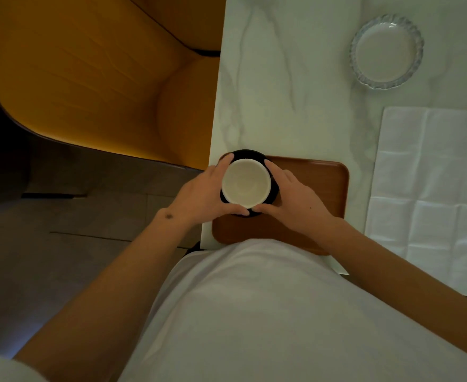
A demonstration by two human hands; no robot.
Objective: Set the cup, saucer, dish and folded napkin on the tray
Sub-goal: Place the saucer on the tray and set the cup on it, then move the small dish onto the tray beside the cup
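White cup, seated on black saucer, being held at the left end of the tray.

**Step in hand**
- Placing cup and saucer together on the wooden tray, by judgement; not possible to tell whether the saucer is already resting on the tray or hovering just above it.
- Left hand curling round the left side of the cup and saucer, fingertips at the far rim, thumb at the near rim.
- Right hand mirroring on the right side, thumb meeting the left thumb at the near rim. Both grips narrow and closed on the pair.
- Saucer overhanging the tray's far-left corner slightly, near the table edge.

**Remaining items**
- Glass dish lying on the marble table, well apart from the tray, far right.
- Napkin lying unfolded and flat just beside the tray's right edge, crease lines showing.

**Next move, by judgement**
- Settling the saucer fully inside the tray rim, then releasing both hands evenly to avoid tipping the cup.
- Reaching across for the dish; glass likely slippery, fluted rim offering the better hold.
- Folding the napkin along existing creases before setting it down.
- Leaving free tray surface on the right for both items.
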